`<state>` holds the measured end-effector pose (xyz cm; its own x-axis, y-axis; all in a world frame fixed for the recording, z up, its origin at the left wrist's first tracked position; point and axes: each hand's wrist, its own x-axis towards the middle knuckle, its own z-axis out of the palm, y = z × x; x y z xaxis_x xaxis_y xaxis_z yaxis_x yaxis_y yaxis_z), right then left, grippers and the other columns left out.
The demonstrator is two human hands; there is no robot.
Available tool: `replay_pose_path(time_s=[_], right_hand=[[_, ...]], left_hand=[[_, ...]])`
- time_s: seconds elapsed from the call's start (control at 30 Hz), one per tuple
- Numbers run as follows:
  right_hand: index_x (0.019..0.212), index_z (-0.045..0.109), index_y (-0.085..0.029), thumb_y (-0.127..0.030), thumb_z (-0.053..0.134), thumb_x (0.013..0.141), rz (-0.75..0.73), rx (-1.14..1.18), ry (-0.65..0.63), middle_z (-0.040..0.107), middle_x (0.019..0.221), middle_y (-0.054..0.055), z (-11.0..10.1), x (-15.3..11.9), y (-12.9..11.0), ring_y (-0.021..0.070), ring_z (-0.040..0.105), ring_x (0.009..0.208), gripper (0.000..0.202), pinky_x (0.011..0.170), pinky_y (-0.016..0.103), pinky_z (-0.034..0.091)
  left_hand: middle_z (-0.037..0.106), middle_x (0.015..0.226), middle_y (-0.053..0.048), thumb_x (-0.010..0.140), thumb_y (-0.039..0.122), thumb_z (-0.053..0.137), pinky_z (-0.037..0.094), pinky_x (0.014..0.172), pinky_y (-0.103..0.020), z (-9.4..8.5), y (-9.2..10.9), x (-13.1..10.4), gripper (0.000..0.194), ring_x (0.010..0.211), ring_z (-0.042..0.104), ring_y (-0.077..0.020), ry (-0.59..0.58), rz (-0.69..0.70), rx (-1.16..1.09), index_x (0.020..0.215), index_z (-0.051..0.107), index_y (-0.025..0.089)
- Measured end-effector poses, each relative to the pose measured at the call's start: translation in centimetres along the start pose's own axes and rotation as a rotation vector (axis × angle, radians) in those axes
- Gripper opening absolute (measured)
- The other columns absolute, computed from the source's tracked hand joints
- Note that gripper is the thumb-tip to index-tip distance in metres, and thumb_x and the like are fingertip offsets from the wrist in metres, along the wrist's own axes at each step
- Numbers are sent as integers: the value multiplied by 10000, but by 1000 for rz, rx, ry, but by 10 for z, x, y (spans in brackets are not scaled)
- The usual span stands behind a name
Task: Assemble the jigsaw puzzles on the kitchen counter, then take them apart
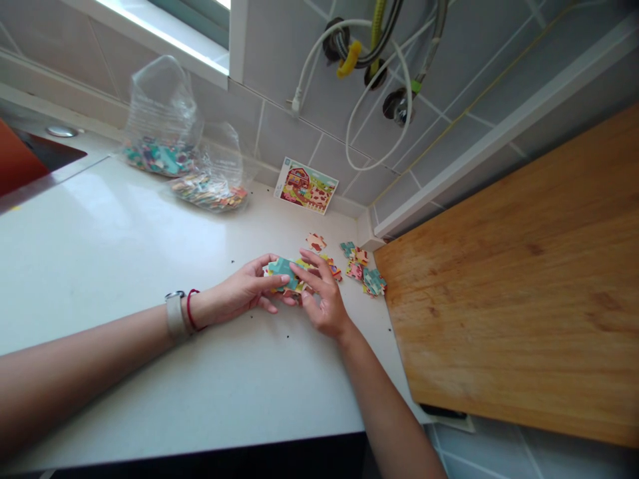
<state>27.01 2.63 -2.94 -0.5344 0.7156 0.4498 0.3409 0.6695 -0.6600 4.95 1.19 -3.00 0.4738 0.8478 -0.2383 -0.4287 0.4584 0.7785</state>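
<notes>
My left hand (249,285) grips a small stack of jigsaw puzzle pieces (282,268), its thumb lying across the teal top piece. From the other side my right hand (323,299) closes on the same stack, with its index fingertip on the teal piece and its thumb lower down. The undersides of the stack are hidden by my fingers. Just beyond the hands lies a pink puzzle piece (315,241) on the white counter (200,386). More loose puzzle pieces (373,281), teal, pink and yellow, lie in a small heap right of my right hand.
Two clear plastic bags of puzzle pieces (164,156) (210,191) stand by the wall at the back left. A farm picture card (307,186) leans on the tiles. A wooden board (514,279) borders the counter's right side. Hoses and a white cable (349,146) hang above.
</notes>
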Motion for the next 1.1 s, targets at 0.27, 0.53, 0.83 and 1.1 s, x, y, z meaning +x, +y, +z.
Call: replay_pose_path(time_s=[0.27, 0.53, 0.83, 1.1], right_hand=[[1363, 709, -334, -366, 752, 946, -45, -100, 68, 735, 1227, 76, 5, 7, 2, 230, 704, 1157, 420, 1086, 418, 555], [1422, 678, -248, -331, 607, 1041, -153, -295, 36, 725, 1370, 130, 5, 10, 7, 264, 691, 1270, 396, 1110, 442, 552], [1297, 735, -218, -357, 422, 1108, -77, -300, 100, 761, 1304, 111, 8, 22, 1, 224, 725, 1219, 391, 1071, 384, 571], [772, 688, -210, -624, 381, 1059, 293, -193, 328, 710, 731, 62, 11, 53, 22, 214, 669, 717, 590, 754, 335, 543]], left_hand=[[720, 842, -22, 822, 299, 884, 613, 601, -221, 0, 2, -3, 472, 720, 746, -162, -24, -12, 11, 1122, 535, 193], [748, 1032, -105, 860, 324, 856, 652, 709, -281, -4, 6, -5, 650, 810, 758, -186, -62, -2, -77, 1419, 548, 204], [747, 1069, -82, 816, 197, 872, 628, 725, -233, -4, 9, -4, 631, 866, 743, -166, -84, 39, -76, 1385, 603, 227], [771, 1068, -124, 819, 167, 847, 639, 738, -254, -4, 7, -2, 476, 811, 740, -160, -9, -21, -94, 1255, 658, 150]])
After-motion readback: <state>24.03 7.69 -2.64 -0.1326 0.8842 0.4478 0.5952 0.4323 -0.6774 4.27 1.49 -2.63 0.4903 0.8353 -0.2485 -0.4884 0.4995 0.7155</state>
